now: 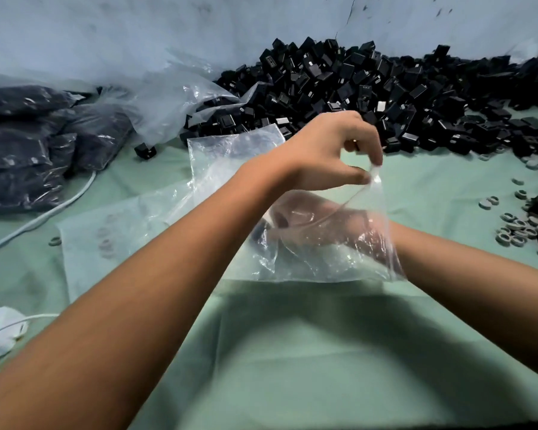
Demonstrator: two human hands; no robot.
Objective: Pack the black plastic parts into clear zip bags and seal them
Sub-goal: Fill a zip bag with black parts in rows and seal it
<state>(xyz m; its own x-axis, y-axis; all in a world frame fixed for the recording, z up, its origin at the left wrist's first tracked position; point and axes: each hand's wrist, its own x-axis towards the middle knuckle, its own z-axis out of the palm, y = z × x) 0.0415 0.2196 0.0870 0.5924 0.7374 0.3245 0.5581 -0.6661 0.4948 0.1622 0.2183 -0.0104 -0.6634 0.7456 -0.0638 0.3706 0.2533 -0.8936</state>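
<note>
The green table cloth (292, 352) lies bare in front of your arms. Behind the clear zip bag (333, 252), the pile of black plastic parts (354, 88) fills the far edge against the wall. Filled bags (28, 144) sit far left of the bag. You hold the bag above the cloth, mouth opening rightward, long axis running left to right. Your left hand (330, 153) pinches its upper rim. Your right hand (333, 225) is inside it; I cannot tell its grip.
</note>
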